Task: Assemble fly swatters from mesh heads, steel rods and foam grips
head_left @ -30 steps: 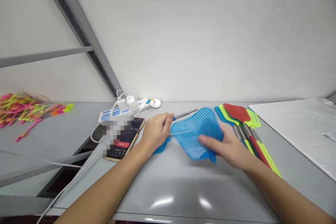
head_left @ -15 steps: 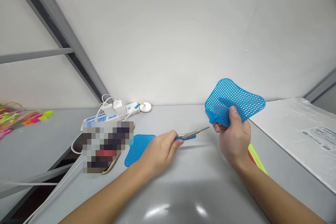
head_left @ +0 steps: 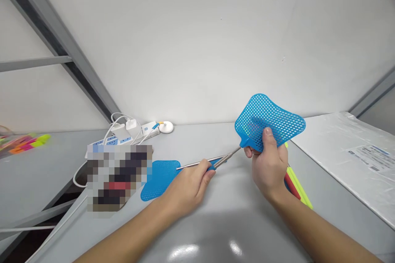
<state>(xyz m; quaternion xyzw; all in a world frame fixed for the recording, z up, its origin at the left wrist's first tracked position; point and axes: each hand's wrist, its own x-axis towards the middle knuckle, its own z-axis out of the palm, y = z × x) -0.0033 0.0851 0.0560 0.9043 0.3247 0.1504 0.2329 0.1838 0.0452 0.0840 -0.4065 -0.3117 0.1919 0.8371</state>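
Observation:
My right hand (head_left: 271, 166) grips a blue mesh fly swatter head (head_left: 279, 120), thumb on its face and fingers behind. My left hand (head_left: 191, 187) is closed around a silver telescopic rod (head_left: 222, 160) with a bit of blue showing at the grip. The rod's thin tip meets the short socket (head_left: 244, 140) of the swatter head; how deep it sits I cannot tell. Behind my left hand, a second blue swatter head (head_left: 159, 178) lies on the table, with another silver rod (head_left: 197, 162) beside it, partly hidden by my fingers.
Yellow-green and red strips (head_left: 298, 185) lie beyond my right forearm. A white wrapped package (head_left: 333, 139) covers the table's right side. At back left are a power strip (head_left: 112, 141) with white chargers and cables, and a blurred-out object (head_left: 120, 181). Bright-coloured pieces (head_left: 27, 144) lie far left.
The rod tip in my left hand has closed the small gap to the swatter head's socket. More of the second rod shows behind my left hand. The view has shifted slightly.

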